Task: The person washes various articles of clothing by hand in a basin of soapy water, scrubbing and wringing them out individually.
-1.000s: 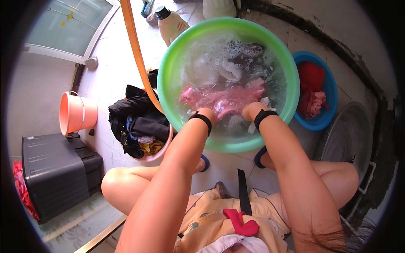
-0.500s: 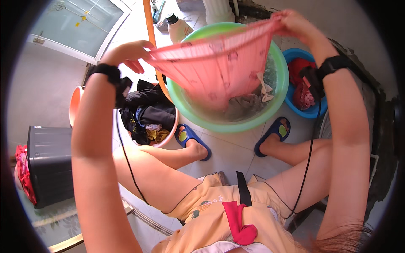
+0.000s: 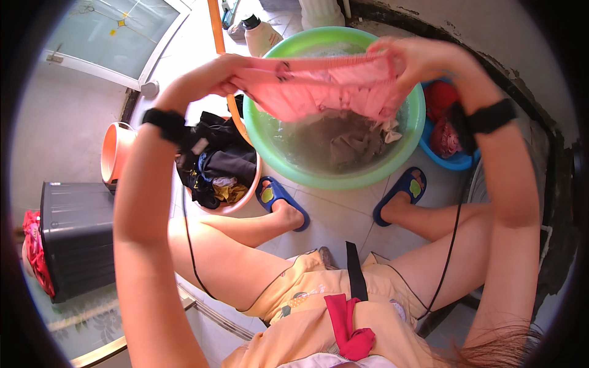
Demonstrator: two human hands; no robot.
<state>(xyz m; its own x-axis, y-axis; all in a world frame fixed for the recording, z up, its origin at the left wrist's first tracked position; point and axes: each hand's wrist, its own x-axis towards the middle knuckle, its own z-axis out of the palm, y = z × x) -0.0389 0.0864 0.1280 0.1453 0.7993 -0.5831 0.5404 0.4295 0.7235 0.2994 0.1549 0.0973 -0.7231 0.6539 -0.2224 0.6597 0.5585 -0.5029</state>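
A thin pink garment with a gathered, elastic-looking edge and small dark prints is stretched between my two hands. My left hand is closed on its left end, and my right hand grips the right end. The garment hangs over the far half of a large green basin. Cloudy water fills the basin, with a dark grey cloth partly under it. A small whitish strip of cloth shows near the garment's lower right.
Left of the basin, a pink tub holds dark clothes; an orange wooden pole leans there. Right stands a blue basin with red clothes. A white bottle is behind. A dark grey bin and orange bucket stand left.
The pink garment was spread wide with its lower part hanging into the basin; now it is lifted and bunched shorter. My hands have come closer together, the right one lower.
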